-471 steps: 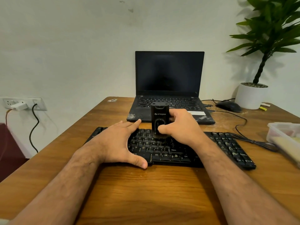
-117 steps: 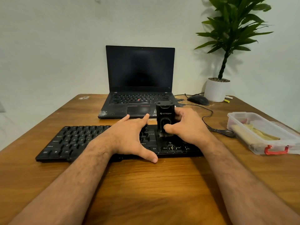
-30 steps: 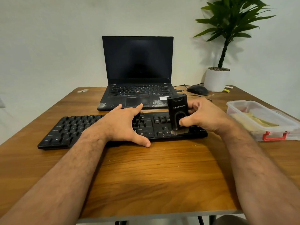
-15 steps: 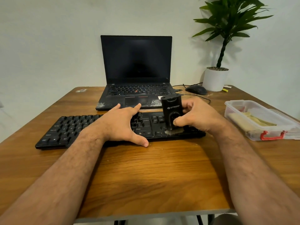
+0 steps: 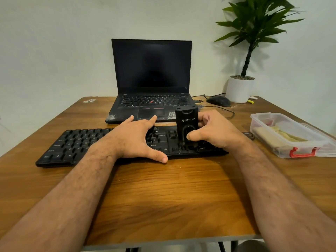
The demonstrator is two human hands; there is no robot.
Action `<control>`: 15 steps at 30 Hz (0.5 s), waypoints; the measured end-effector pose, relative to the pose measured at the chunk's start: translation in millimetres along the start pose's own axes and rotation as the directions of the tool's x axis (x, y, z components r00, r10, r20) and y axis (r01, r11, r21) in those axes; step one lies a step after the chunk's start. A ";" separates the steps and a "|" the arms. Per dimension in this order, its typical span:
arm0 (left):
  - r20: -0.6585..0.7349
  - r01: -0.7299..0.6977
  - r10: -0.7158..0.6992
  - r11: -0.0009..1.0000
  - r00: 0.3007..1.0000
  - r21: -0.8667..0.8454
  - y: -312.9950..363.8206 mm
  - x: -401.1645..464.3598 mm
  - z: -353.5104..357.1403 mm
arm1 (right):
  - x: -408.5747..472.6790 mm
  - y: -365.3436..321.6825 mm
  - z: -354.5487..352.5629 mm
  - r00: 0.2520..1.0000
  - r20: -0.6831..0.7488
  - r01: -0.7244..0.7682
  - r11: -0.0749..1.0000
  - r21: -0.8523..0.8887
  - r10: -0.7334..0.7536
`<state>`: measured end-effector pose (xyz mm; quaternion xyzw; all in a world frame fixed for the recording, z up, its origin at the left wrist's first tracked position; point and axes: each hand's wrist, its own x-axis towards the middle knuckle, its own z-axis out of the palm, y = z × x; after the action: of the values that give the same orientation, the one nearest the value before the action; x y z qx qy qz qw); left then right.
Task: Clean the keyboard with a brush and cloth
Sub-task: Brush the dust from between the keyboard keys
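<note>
Forearms reach in over the near edge of the wooden desk, both bare, stretching toward the black keyboard, which lies flat and lengthwise across the desk.

On the keyboard's middle rests the left hand, palm down, its fingers straight and spread across the keys, the thumb hooked over the keyboard's near edge and touching the desk. Its grip is loose and wide; it pinches nothing, only presses the board flat.

Over the keyboard's right end the right hand holds the brush, a black upright block with white lettering on its face. The thumb lies on the front of the block and the fingers curl round its far side, so the grip is pressed tight on it. The lower end of the brush touches the keys near the arrow cluster; its bristles are hard to tell apart from the dark keys.

Right of the keyboard, near the desk's edge, sits a clear plastic box with a red clasp and pale, cloth-like material inside.

Behind the keyboard stands an open laptop, its screen dark and pale smudges on its palm rest. Farther back and to the keyboard's right lie a black mouse with its cable and a white pot holding a green plant, against the pale wall.
</note>
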<state>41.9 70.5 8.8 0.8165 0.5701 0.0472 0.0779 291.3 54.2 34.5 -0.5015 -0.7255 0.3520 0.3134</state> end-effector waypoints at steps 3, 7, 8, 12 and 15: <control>0.004 -0.003 0.003 1.000 1.000 -0.003 -0.1 -0.3 -0.5 | -1.0 0.4 0.6 1.000 0.015 -0.005 1.000 0.026 0.004; -0.003 -0.005 0.005 1.000 1.000 -0.001 -0.2 0.0 -0.2 | 5.6 -0.8 8.4 0.988 -0.151 -0.022 0.998 -0.057 0.013; -0.001 -0.004 0.004 1.000 1.000 -0.004 -0.1 0.0 -0.1 | 4.3 -0.6 5.7 0.989 -0.145 -0.034 0.998 -0.048 0.027; 0.013 0.006 -0.006 1.000 1.000 -0.013 0.0 -0.6 -0.9 | -8.0 1.7 -11.6 0.998 0.016 -0.060 0.997 0.045 0.059; 0.015 0.013 -0.013 1.000 1.000 -0.011 0.1 -0.6 -1.2 | -8.6 4.1 -16.5 0.995 -0.044 -0.090 0.996 0.028 0.091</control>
<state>41.6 70.0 10.0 0.8126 0.5746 0.0438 0.0871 309.4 50.3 39.4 -0.5377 -0.6900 0.3638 0.3200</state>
